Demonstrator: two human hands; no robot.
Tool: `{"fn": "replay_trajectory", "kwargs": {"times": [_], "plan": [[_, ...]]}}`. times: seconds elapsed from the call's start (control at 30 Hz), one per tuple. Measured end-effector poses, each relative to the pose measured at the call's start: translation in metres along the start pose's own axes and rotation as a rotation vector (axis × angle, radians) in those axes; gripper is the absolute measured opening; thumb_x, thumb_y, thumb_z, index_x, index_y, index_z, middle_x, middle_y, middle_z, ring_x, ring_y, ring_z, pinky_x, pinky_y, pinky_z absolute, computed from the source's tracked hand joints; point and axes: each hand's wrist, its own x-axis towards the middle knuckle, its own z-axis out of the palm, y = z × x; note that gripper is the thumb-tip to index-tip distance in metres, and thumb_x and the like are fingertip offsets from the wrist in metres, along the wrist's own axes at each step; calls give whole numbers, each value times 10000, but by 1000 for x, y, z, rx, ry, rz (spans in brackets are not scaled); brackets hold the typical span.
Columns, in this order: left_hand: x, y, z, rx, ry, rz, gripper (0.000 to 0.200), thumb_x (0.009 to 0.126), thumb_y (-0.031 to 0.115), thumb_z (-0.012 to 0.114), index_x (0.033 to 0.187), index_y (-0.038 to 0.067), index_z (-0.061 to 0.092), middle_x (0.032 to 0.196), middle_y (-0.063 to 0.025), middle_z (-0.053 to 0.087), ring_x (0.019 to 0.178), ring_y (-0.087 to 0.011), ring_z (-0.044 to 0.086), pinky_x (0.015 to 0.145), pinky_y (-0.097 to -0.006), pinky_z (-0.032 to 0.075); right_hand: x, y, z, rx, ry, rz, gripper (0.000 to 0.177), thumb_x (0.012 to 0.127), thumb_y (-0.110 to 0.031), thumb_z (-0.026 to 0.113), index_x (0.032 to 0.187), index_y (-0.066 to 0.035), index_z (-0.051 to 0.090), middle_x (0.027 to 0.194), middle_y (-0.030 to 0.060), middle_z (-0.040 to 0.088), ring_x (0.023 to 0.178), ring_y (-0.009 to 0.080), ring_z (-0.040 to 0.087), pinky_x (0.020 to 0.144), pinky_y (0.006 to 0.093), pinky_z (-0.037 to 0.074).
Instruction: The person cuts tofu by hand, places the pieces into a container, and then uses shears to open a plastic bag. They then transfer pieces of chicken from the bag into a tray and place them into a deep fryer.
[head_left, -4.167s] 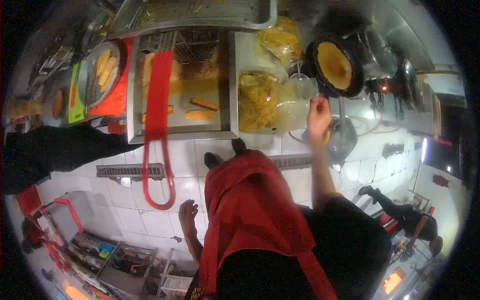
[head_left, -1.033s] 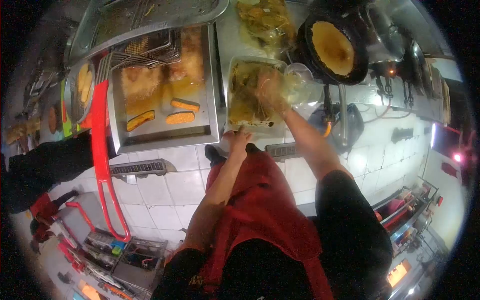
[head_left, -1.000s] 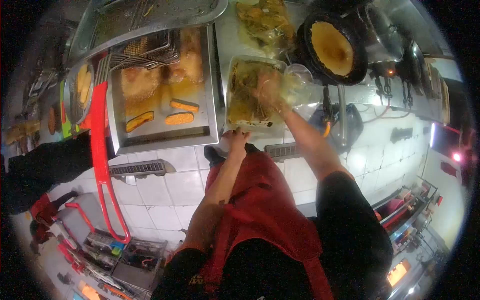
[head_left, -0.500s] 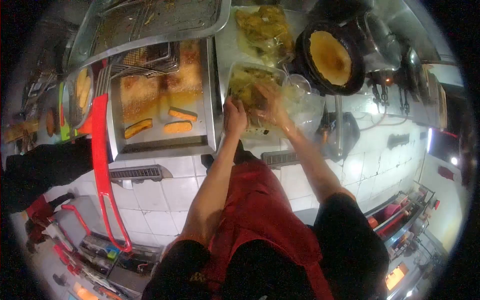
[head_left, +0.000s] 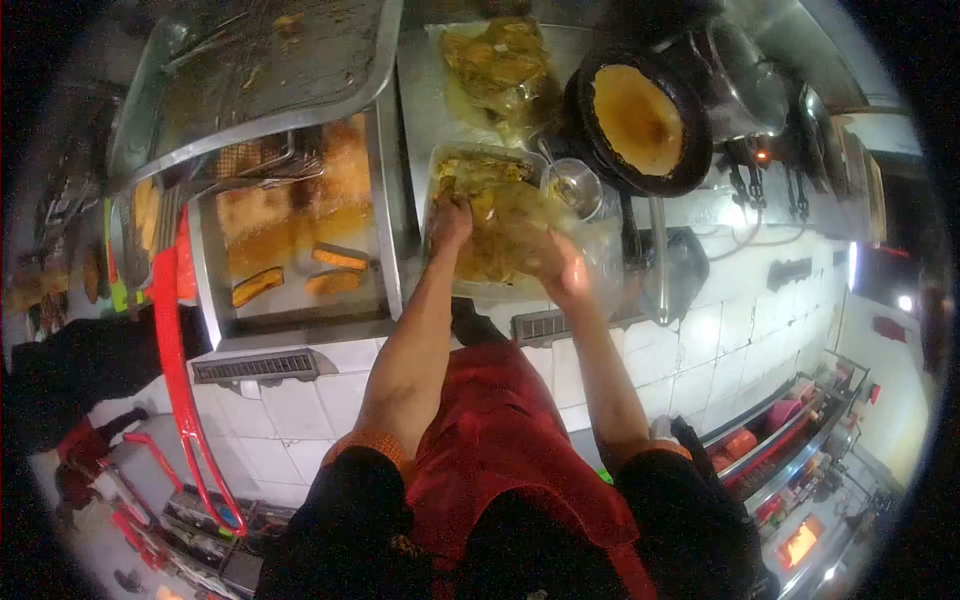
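Observation:
Both hands are at a clear plastic bag [head_left: 510, 235] with yellowish food in it, over a clear plastic tub [head_left: 436, 165] on the steel counter. My left hand [head_left: 452, 222] is closed on the bag's left side. My right hand [head_left: 566, 270] grips its right edge, partly blurred, with the fingertips behind the plastic. Greenish-yellow pieces of food [head_left: 490, 166] show at the tub's far end; the bag hides the rest. A small metal bowl [head_left: 574, 188] stands right beside the tub. Behind it lies another bag of yellow-brown food [head_left: 497, 62].
On the left is a fryer [head_left: 390, 200] with foaming oil, several orange-brown fried pieces [head_left: 340, 258] and wire baskets [head_left: 270, 160]. A large steel tray [head_left: 300, 70] sits above it. The red-handled tool [head_left: 172, 330] juts toward me. A black pan [head_left: 700, 150] holds a flat round pancake [head_left: 640, 118].
My hands have moved apart, and the bag now spreads between them over the tub. The small metal bowl shows more clearly. The view has shifted slightly to the right.

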Motion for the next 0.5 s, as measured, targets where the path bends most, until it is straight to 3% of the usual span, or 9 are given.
{"fn": "replay_trajectory", "kwargs": {"times": [0.03,0.07,0.13,0.23,0.33,0.47,0.5], "plan": [[2,-1,5,4,-7,8,531,923,395,470,1277,-2,458,1156,-255,574,1042,-431,559,890,-512,433,3,-19,35,8,-125,-117,697,923,-492,485,1427,-40,319,1405,164,433,1208,354,497,1029,518,366],[2,-3,9,-4,29,-1,476,916,371,478,1217,3,496,1158,-252,574,1042,-430,556,879,-506,437,6,-32,56,11,-115,-123,697,923,-492,485,1427,-40,319,1405,164,433,1208,354,497,1029,518,366],[4,-9,14,-10,65,-5,424,908,347,486,1156,8,534,1160,-248,573,1043,-430,553,868,-501,440,19,-49,81,-28,133,96,693,952,-536,352,1442,-50,283,1386,200,449,1203,379,498,1004,560,361],[6,-16,12,-14,9,91,324,909,273,479,1058,2,576,999,-254,631,955,-435,596,789,-512,469,33,-44,73,59,69,181,701,962,-559,232,1452,-58,260,1344,248,480,1196,389,503,988,559,367],[-9,-10,0,19,122,161,258,896,205,499,1016,-13,568,900,-261,636,882,-440,611,744,-503,480,25,-47,84,11,87,157,744,950,-601,208,1452,-55,262,1318,272,497,1185,383,515,998,527,368],[-62,23,-47,-13,212,181,267,929,186,475,1043,-39,562,931,-283,612,868,-457,588,732,-500,460,18,-52,93,-31,117,155,780,936,-646,218,1454,-64,263,1274,272,530,1155,369,538,993,495,376],[-79,36,-63,-115,213,155,236,927,163,475,1011,-44,549,896,-287,606,839,-464,585,705,-496,452,18,-55,98,-120,107,131,719,953,-591,258,1448,-71,272,1303,226,512,1120,363,560,942,488,417]]}}
